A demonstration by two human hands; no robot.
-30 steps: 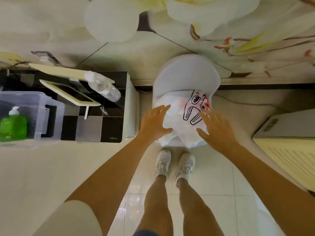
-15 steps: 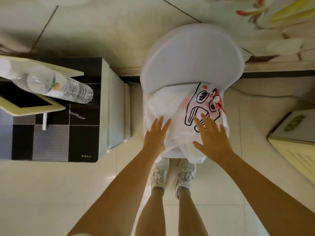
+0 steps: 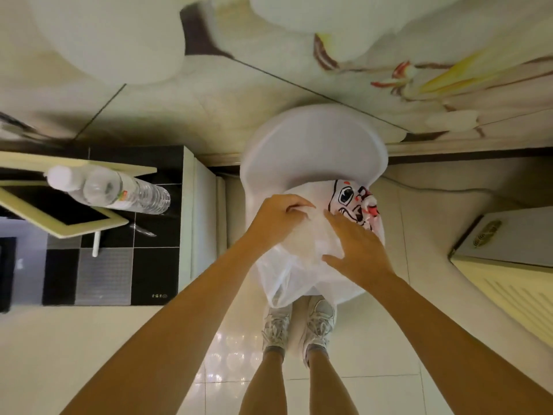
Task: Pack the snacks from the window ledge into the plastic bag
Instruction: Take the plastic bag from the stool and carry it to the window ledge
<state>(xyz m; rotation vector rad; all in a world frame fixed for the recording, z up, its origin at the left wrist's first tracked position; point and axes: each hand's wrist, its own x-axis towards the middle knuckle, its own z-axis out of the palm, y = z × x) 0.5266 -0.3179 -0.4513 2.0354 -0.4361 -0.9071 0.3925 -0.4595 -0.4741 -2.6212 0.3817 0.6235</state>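
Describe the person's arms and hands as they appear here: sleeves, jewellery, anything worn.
Both forearms are bare from the frame's lower edge to the wrists; no sleeve shows. The left hand and right hand wear no gloves, and no watch, bracelet or ring is visible. Below, the legs are bare, with grey socks and white lace-up sneakers.

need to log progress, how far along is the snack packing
Done: nothing packed that shows. In hand: the left hand pinches the thin white plastic bag with a black-and-red cartoon print lying on the white round plastic chair, while the right hand rests flat on it, probably to open it. Left: all the packing; no snacks or window ledge are in view.
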